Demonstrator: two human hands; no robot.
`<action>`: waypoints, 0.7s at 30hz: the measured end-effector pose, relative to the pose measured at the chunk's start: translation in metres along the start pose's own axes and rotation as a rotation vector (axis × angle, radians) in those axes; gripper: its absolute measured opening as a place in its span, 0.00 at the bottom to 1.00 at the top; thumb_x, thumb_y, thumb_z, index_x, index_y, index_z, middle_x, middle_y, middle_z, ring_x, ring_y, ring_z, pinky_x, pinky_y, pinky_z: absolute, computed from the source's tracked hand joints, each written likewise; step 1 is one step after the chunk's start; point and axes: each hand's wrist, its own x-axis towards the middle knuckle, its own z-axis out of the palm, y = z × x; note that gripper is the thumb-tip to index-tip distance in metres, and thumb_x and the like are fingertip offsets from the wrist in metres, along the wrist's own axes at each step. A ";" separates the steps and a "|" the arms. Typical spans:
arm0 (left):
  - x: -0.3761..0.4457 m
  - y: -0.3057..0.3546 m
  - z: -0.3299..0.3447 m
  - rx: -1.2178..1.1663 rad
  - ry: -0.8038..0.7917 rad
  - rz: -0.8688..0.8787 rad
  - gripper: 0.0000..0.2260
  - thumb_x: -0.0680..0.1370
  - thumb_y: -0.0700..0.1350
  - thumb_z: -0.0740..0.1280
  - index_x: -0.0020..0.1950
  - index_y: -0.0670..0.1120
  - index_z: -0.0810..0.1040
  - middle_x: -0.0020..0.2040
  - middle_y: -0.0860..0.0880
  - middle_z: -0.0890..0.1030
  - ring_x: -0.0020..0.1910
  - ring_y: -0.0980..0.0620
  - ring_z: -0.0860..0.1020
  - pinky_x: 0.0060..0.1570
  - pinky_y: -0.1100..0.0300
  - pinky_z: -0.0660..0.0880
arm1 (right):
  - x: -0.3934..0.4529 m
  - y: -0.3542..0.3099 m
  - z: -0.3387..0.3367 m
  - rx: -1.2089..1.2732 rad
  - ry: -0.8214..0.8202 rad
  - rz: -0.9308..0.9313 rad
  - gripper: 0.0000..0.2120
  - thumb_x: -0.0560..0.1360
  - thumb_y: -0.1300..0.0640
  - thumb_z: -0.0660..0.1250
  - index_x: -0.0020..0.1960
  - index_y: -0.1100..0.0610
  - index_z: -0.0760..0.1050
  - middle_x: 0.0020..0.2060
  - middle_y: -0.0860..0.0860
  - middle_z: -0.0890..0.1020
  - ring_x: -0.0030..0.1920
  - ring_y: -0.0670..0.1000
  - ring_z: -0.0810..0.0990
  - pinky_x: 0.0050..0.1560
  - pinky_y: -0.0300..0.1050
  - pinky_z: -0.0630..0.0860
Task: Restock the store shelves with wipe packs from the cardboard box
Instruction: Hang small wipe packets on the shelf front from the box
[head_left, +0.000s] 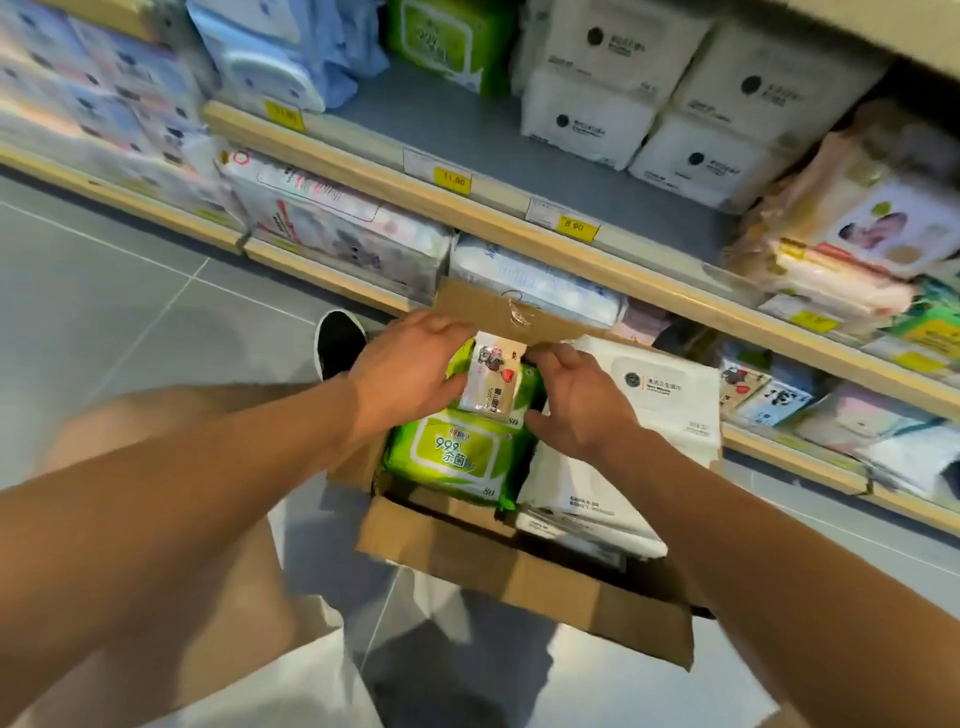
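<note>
An open cardboard box (519, 577) sits on the floor in front of the shelves. Inside lie green wipe packs (447, 457) on the left and white wipe packs (670, 395) on the right. A small white wipe pack (492, 379) with a cartoon print lies on top of the green ones. My left hand (410, 364) grips its left edge, thumb against the side. My right hand (571, 395) holds its right edge with curled fingers. Both hands are over the box.
Store shelves (519, 228) with yellow price tags run diagonally above the box, stocked with white packs (701, 104), green packs (447, 36) and pale blue packs. The middle shelf has bare grey space. My shoe (337, 343) stands on the grey tiled floor left of the box.
</note>
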 end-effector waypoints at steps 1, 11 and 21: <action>0.002 -0.009 0.005 -0.003 -0.004 -0.004 0.27 0.72 0.53 0.66 0.70 0.47 0.69 0.67 0.47 0.74 0.63 0.42 0.72 0.62 0.48 0.70 | 0.009 -0.003 0.004 0.000 -0.018 0.002 0.33 0.72 0.50 0.69 0.74 0.55 0.62 0.70 0.54 0.66 0.69 0.59 0.65 0.68 0.49 0.65; 0.048 -0.064 0.056 -0.003 -0.144 -0.051 0.29 0.72 0.52 0.68 0.71 0.46 0.68 0.69 0.46 0.71 0.70 0.44 0.66 0.66 0.48 0.68 | 0.093 -0.010 0.043 -0.031 -0.145 0.052 0.30 0.73 0.51 0.69 0.72 0.55 0.63 0.66 0.54 0.68 0.66 0.59 0.68 0.59 0.51 0.71; 0.072 -0.084 0.109 0.129 -0.106 0.004 0.33 0.67 0.51 0.71 0.71 0.46 0.68 0.68 0.48 0.72 0.68 0.44 0.65 0.68 0.47 0.61 | 0.134 -0.007 0.090 -0.075 -0.101 0.108 0.42 0.72 0.49 0.71 0.77 0.53 0.50 0.70 0.54 0.61 0.71 0.59 0.61 0.70 0.54 0.61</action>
